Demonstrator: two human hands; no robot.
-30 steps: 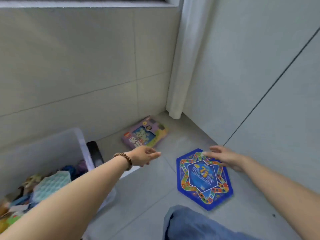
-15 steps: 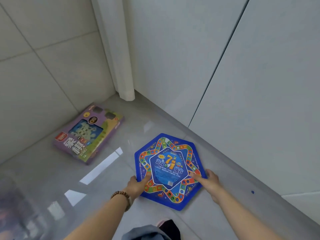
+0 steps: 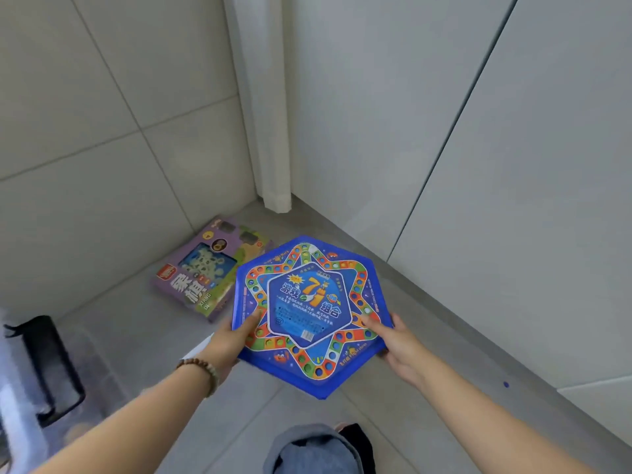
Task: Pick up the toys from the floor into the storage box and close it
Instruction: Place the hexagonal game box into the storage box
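Observation:
A blue hexagonal game board box (image 3: 309, 314) with a coloured star track is lifted off the floor, held level between both hands. My left hand (image 3: 229, 340) grips its left edge, thumb on top. My right hand (image 3: 398, 343) grips its right edge, thumb on top. Behind it a purple rectangular game box (image 3: 201, 271) lies flat on the grey floor near the tiled wall. The clear storage box (image 3: 20, 405) with a black latch (image 3: 51, 367) shows only as a blurred corner at the left edge.
A white curtain (image 3: 263, 114) hangs in the corner where the tiled wall meets the white panelled wall (image 3: 478, 165) on the right. My knee in blue jeans (image 3: 307, 449) is at the bottom centre. Grey floor tiles (image 3: 143, 336) lie between the storage box and the toys.
Both hands closed on the blue hexagonal box and raised it off the floor. The view has swung right and down, so the storage box slid to the left edge.

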